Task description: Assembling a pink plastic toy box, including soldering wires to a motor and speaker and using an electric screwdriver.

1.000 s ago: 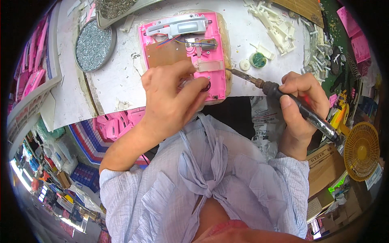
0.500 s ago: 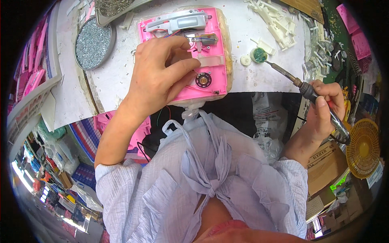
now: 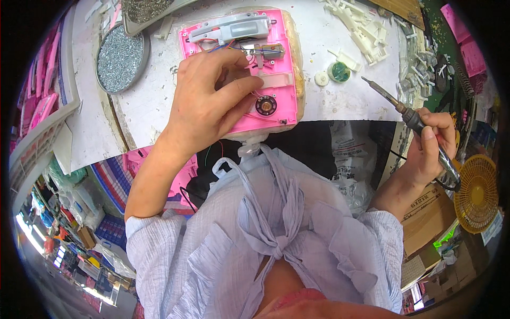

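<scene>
A pink rectangular plastic housing (image 3: 288, 103) is set at the near edge of the white tabletop (image 3: 159, 85), presumably for reach, beneath the left hand (image 3: 207, 93), whose grip cannot be judged. A black-handled soldering iron (image 3: 411, 118) is clamped in the right hand (image 3: 429, 150), tip clear, likely against scorching.

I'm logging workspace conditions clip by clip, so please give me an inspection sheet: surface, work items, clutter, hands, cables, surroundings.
Surface: white table, marked and speckled with small bits.
Work items: pink casing bearing a long grey part, a motor and a round black part.
Clutter: white plastic parts scattered at right; round dish of small metal pieces at left.
Left hand: over the casing, fingers bent; anything held is hidden.
Right hand: grips a soldering iron, its tip away from the casing.
Cables: thin wires in the casing; black cable near the right wrist.
Surroundings: yellow fan and cardboard box at right.
</scene>
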A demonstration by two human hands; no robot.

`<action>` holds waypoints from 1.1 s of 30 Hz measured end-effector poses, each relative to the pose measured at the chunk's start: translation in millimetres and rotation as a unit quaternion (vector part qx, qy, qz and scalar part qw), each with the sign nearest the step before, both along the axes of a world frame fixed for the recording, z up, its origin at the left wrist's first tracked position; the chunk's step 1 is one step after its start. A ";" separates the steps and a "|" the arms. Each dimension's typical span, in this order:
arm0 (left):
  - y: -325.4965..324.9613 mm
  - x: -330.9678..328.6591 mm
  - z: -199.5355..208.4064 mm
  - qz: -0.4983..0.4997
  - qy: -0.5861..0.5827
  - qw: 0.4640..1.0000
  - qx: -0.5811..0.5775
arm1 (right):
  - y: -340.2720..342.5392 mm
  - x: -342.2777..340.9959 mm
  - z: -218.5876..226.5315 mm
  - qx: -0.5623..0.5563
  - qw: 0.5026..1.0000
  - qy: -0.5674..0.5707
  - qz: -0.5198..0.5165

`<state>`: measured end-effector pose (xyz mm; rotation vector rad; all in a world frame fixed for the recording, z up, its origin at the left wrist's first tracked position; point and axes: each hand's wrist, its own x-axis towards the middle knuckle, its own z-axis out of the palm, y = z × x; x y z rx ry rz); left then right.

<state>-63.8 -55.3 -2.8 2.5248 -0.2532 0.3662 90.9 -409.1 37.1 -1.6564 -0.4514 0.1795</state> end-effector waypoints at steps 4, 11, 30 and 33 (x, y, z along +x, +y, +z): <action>-4.1 -8.6 1.7 0.009 -0.025 0.999 -0.020 | -4.2 2.2 0.4 -0.005 1.000 -0.017 0.010; -15.8 -18.9 -0.4 0.031 -0.019 0.999 0.033 | -2.8 1.2 -0.6 -0.028 0.999 -0.026 0.009; -25.5 -0.2 9.0 -0.041 -0.025 0.991 0.124 | -141.3 73.3 37.2 0.065 0.877 -0.199 -0.433; -30.3 2.6 6.6 -0.012 -0.016 0.994 0.112 | -135.5 112.7 23.1 0.003 0.883 -0.181 -0.434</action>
